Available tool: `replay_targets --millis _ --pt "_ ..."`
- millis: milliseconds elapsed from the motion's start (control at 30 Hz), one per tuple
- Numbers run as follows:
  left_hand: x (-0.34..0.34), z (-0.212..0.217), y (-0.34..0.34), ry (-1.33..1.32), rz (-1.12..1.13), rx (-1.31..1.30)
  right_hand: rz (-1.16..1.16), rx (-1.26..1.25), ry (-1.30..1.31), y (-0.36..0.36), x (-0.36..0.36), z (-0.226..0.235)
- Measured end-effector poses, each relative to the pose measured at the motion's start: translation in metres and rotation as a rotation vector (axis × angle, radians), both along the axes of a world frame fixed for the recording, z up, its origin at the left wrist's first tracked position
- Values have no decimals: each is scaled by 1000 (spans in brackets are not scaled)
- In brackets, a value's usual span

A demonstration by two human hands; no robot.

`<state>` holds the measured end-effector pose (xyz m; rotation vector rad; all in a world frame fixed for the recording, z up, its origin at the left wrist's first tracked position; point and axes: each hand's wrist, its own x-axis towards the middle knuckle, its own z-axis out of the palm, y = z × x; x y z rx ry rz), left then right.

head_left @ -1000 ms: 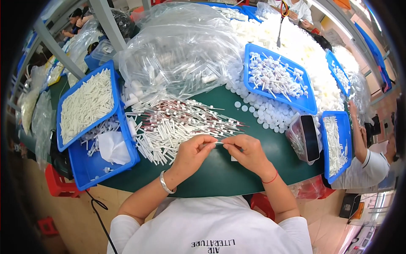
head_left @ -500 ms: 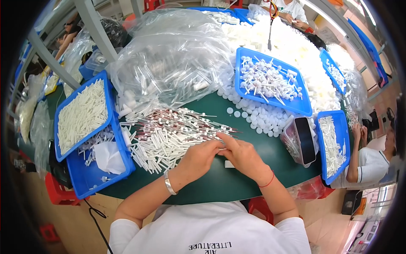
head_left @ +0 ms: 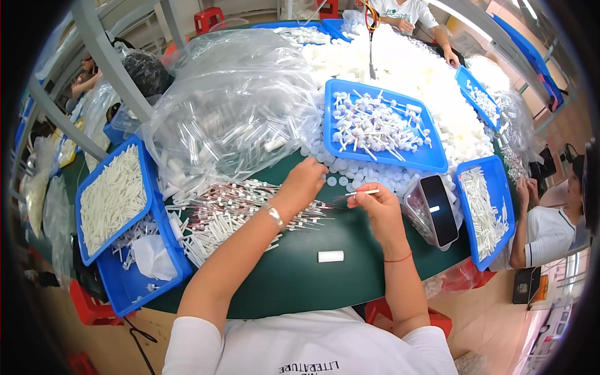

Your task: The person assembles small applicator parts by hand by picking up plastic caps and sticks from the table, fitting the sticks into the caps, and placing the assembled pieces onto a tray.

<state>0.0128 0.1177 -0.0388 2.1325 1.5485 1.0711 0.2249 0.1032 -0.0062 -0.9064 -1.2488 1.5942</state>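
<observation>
Between thumb and fingers, my right hand [head_left: 382, 215] pinches a thin white tube [head_left: 365, 192], with fine dark wire ends sticking out to its left. Farther forward, my left hand [head_left: 302, 181] is closed, its fingertips at the near edge of a spread of round translucent white caps [head_left: 369, 172]. Whatever those fingertips hold, if anything, is hidden. Left of my hands lies a heap of white tubes with reddish-brown wires [head_left: 228, 209], partly covered by my left forearm. A short white cylinder [head_left: 330, 256] rests on the green table [head_left: 294, 284] nearer to me.
A blue tray of capped sticks [head_left: 387, 125] stands ahead. Stacked blue trays [head_left: 115, 200] are at left, another tray [head_left: 484, 212] at right. A clear tub [head_left: 422, 215] with a black phone-like device [head_left: 439, 211] stands beside my right hand. A large plastic bag [head_left: 231, 106] bulges behind the heap.
My hands were together over the heap's edge; now they are apart. The left has reached forward to the caps, the right has moved right and forward with the tube. The white cylinder is uncovered.
</observation>
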Motion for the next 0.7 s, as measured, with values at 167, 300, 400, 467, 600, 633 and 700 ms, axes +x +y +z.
replay_targets --millis 167,300,400,467,600,633,700 --pt "3 39 -52 -986 -87 -626 12 -108 175 -4 -2 0" --pt "7 40 -81 -1315 -106 -704 -15 -41 187 -16 -14 12" --pt "11 43 -92 -1530 -129 -743 -28 51 105 -24 -16 18" --pt "11 42 -95 -1599 -138 -719 -38 226 -88 -27 -14 14" --pt "10 41 -99 -1687 -131 -659 -54 362 -255 -39 -13 26" --pt "9 42 -100 -1688 -131 -658 -59 407 -303 -41 -13 28" --pt "9 44 -102 -1638 -121 -654 -65 451 -352 -43 -12 29"
